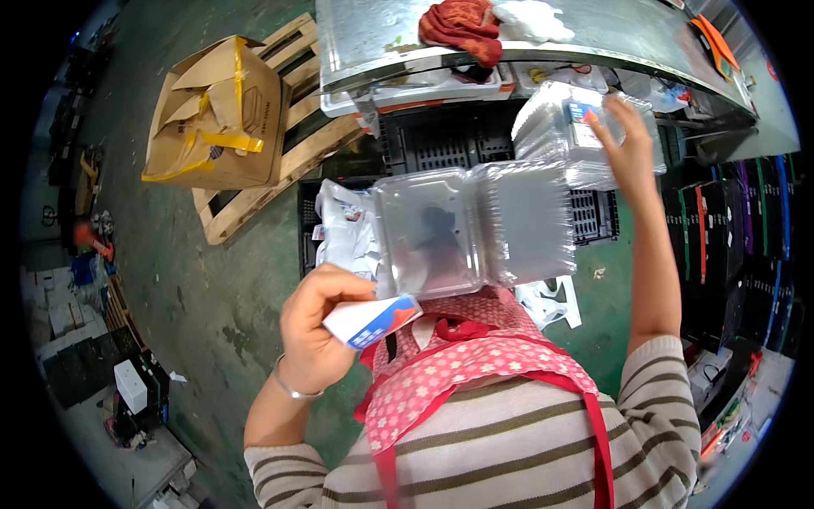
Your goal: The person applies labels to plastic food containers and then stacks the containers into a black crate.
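My left hand [321, 327] holds a white, blue and red printed label stack [374, 321], bent slightly, at the left of my apron. My right hand [626, 143] reaches to the far right, fingers apart, with its thumb at a similar printed label [585, 125] lying on a stack of clear plastic clamshell containers [540, 124]. Before me lies another stack of opened clear clamshells, with a flat lid side [429, 232] on the left and a thick nested side [528, 223] on the right. Whether the right thumb presses the label is not plain.
Black plastic crates [439, 133] stand beneath the containers. White plastic bags [346, 226] lie to the left. A metal table [375, 44] runs across the front, bearing a red cloth [461, 25]. An open cardboard box [216, 114] sits on a wooden pallet [299, 143]. Black boxes [715, 235] are stacked right.
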{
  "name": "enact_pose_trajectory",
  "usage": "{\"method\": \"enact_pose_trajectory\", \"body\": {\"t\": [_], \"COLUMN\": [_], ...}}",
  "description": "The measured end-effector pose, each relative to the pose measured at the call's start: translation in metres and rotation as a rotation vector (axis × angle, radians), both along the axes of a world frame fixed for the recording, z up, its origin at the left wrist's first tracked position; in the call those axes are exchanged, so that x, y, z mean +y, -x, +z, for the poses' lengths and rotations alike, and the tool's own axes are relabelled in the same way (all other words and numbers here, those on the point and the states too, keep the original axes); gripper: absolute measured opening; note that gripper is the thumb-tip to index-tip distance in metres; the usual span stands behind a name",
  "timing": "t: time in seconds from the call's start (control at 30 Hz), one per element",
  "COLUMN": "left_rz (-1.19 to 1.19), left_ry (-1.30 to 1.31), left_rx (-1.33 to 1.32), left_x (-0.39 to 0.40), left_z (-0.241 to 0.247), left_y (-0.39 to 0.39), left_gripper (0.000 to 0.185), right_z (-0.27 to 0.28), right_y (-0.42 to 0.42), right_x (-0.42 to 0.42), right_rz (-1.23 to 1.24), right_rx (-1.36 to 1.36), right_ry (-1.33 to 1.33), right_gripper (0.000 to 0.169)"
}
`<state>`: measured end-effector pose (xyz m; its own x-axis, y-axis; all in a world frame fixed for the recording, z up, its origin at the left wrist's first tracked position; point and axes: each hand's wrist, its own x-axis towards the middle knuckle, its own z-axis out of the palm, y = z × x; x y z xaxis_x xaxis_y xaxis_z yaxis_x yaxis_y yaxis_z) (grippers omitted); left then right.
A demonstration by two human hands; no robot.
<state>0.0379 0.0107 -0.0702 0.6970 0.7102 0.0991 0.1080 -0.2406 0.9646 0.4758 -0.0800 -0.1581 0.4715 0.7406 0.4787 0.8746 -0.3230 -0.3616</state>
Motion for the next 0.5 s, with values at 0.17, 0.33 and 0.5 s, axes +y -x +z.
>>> {"method": "enact_pose_trajectory", "body": {"t": [0.17, 0.33, 0.5], "left_rz": [-0.070, -0.085, 0.007], "left_ry": [0.104, 0.024, -0.367], "left_rx": [-0.091, -0.030, 0.191], "left_x": [0.001, 0.002, 0.030], "left_z": [-0.009, -0.016, -0.052], "left_y": [0.008, 0.033, 0.063], "left_gripper": [0.040, 0.048, 0.013], "right_z": [0.076, 0.096, 0.111], "right_y": [0.223, 0.255, 0.250], "right_x": [0.007, -0.002, -0.003], "right_rz": [0.880, 0.846, 0.536], "right_rx": [0.842, 0.897, 1.006], "right_ry": [0.107, -0.037, -0.327], "right_gripper": [0.036, 0.011, 0.018]}}
